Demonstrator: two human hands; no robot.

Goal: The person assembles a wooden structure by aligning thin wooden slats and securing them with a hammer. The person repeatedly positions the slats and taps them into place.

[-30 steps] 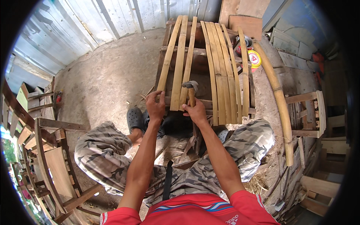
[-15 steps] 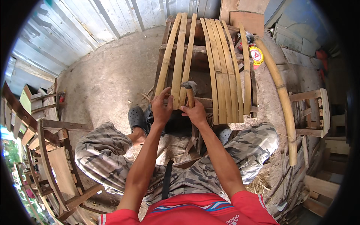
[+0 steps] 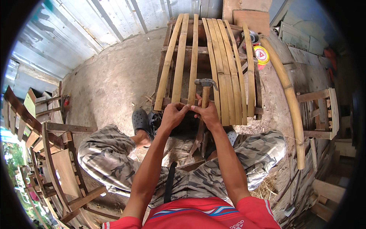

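Note:
Several bamboo slats [image 3: 222, 68] lie lengthwise across a dark wooden frame [image 3: 166, 76] in front of me. My right hand [image 3: 208, 113] is closed around the wooden handle of a claw hammer [image 3: 206, 91], its metal head pointing up and away from me. At the near end of the third slat from the left [image 3: 193, 65], my left hand [image 3: 174, 115] is pinched. Its fingertips nearly meet the right hand's fingers there. Anything small between those fingertips is hidden. A gap separates this slat from the group to its right.
A thick bamboo pole [image 3: 286, 91] lies along the frame's right side, near cans and a yellow-red lid [image 3: 261, 55]. Wooden furniture frames [image 3: 57, 168] stand at left, another [image 3: 318, 114] at right. A corrugated metal wall [image 3: 110, 19] closes the far left.
Both hands have moved right, the left one from the second slat to the third and into a pinch. The third slat's near end has shifted right. The hammer has moved right with my hand.

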